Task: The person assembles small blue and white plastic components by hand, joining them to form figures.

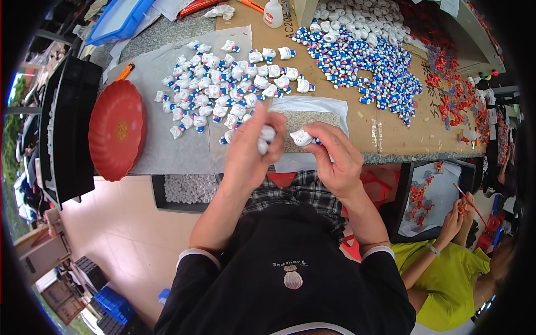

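My right hand [338, 159] pinches a small white figurine head [301, 138] between thumb and fingers, just over the near edge of a grainy stone-like slab [312, 118]. To its left, my left hand [248, 148], a little blurred, curls around white rounded pieces [264, 139] that look like more figurine heads. Past my left hand, a spread of white-headed figurines with blue bodies [212, 84] lies on a pale sheet. A dense heap of small blue-and-white figurine bodies [368, 70] sits at the far right on brown cardboard, with a pile of white heads [363, 17] behind it.
A red scalloped dish [117, 131] stands at the left table edge beside an orange-handled tool [126, 71]. A white bottle [272, 14] is at the back. Red pieces [449, 100] lie far right. A co-worker in yellow [446, 285] sits at the lower right, holding a thin red brush-like tool.
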Motion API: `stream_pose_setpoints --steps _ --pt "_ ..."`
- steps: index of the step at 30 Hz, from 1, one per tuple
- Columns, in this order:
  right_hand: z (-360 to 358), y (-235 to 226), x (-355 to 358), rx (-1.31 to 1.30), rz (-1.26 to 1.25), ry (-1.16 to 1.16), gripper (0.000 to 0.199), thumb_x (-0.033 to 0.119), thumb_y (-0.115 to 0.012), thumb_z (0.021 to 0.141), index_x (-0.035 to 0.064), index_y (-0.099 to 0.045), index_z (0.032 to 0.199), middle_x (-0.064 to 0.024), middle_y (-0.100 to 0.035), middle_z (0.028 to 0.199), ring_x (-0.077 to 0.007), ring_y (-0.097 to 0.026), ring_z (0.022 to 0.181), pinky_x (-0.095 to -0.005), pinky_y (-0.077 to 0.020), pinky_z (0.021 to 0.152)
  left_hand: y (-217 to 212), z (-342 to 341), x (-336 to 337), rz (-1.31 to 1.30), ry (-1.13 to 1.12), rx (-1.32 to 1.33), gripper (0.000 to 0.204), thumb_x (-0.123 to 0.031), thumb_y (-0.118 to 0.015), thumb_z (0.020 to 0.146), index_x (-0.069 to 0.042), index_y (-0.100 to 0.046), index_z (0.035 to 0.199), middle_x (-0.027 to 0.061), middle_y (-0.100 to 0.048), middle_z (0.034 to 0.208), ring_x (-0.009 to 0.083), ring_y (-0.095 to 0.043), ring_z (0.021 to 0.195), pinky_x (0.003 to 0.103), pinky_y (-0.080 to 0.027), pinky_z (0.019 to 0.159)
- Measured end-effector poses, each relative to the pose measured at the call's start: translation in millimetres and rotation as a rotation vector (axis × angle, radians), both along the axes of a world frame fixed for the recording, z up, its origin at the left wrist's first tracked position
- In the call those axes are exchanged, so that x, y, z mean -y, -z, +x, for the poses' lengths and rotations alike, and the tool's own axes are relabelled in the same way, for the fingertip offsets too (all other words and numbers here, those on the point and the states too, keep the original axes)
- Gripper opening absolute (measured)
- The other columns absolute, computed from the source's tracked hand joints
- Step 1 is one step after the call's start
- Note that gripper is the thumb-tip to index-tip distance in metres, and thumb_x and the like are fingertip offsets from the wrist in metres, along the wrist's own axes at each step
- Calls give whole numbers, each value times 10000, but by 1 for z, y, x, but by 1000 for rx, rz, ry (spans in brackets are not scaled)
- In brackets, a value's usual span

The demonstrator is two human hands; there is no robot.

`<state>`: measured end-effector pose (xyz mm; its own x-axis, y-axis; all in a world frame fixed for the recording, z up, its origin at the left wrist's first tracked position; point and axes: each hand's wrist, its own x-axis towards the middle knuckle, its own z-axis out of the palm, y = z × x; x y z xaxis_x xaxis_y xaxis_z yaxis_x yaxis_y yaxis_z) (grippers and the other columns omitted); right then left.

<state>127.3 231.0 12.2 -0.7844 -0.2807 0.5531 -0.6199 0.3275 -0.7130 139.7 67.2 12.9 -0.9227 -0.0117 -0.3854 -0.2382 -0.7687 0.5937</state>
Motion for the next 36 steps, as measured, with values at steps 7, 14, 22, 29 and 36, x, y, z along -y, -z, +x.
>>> stream_pose_setpoints --steps 7,14,22,29,36 --pt "-1 4 -12 -45 80 -146 358 -38 -677 686 15 -619 1035 -114 -616 898 -222 -621 768 -315 -502 641 13 21 5 -114 431 7 316 -299 -533 922 -18 -591 1054 -3 -514 706 37 -359 522 179 -235 418" --pt "9 -4 -25 757 -329 -123 238 -4 -600 822 29 -629 1056 -38 -599 771 -65 -504 627 -191 -386 537 22 33 -4 175 378 6 247 -220 -542 919 -32 -560 1078 87 -605 910 32 -404 544 160 -274 418" --pt "0 -7 -39 515 -101 -9 199 8 -596 821 34 -635 1014 -72 -636 827 -118 -581 687 -230 -448 615 22 41 -6 35 324 26 262 -175 -535 921 -36 -552 1142 91 -602 934 30 -405 538 169 -284 419" --pt "-13 -8 -39 289 321 19 122 21 -628 760 36 -625 881 -88 -612 819 -246 -602 714 -325 -471 610 24 42 -4 -6 330 15 278 -196 -531 922 -36 -543 1149 85 -588 948 43 -406 580 151 -271 432" --pt "-19 -9 -30 224 613 -97 87 68 -591 779 54 -650 843 -87 -587 770 -288 -594 706 -382 -460 622 21 43 -7 -132 281 22 282 -188 -547 914 -25 -535 1144 95 -593 954 31 -391 556 153 -261 420"
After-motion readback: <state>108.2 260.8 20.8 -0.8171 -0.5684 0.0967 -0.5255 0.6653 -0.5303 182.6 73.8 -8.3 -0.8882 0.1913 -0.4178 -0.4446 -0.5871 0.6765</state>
